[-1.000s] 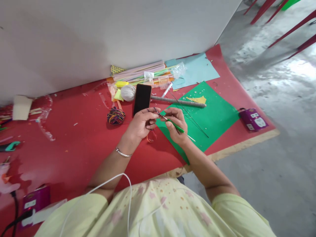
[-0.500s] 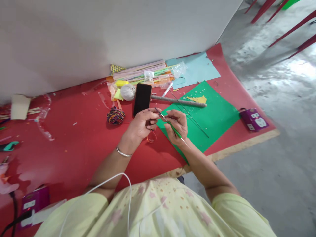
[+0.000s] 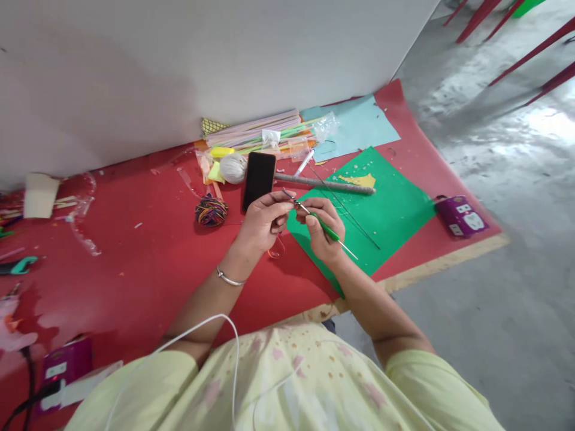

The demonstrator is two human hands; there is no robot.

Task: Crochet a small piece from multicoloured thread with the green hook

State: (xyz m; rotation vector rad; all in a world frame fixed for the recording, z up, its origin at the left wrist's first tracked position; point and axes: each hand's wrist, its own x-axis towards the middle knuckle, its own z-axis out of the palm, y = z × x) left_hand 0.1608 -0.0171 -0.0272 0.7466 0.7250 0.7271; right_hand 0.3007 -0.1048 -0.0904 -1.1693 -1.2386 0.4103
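Note:
My right hand (image 3: 324, 228) is closed around the green handle of a crochet hook (image 3: 331, 232), its metal tip pointing up and left. My left hand (image 3: 265, 222) pinches multicoloured yarn (image 3: 287, 193) between thumb and forefinger, right at the hook's tip. How the yarn loops there is too small to make out. A loose loop of orange-pink yarn hangs below the left fingers. To the left lies a ball of dark multicoloured yarn (image 3: 211, 210), with a thin strand running toward my left hand. Just behind that hand is a black phone (image 3: 259, 179).
Green sheet (image 3: 395, 203), pale blue sheet (image 3: 363, 123), grey rod (image 3: 327, 184), thin wires and a white yarn ball (image 3: 232, 168) lie on the red table (image 3: 148, 275). Pipe cleaners (image 3: 256, 129) line the wall. Purple boxes (image 3: 462, 216) sit at both ends; a glue gun (image 3: 15, 326) is left.
My right hand has shifted slightly right, and the hook has turned to a flatter angle. My left wrist has moved a little right; its fingers still pinch the yarn.

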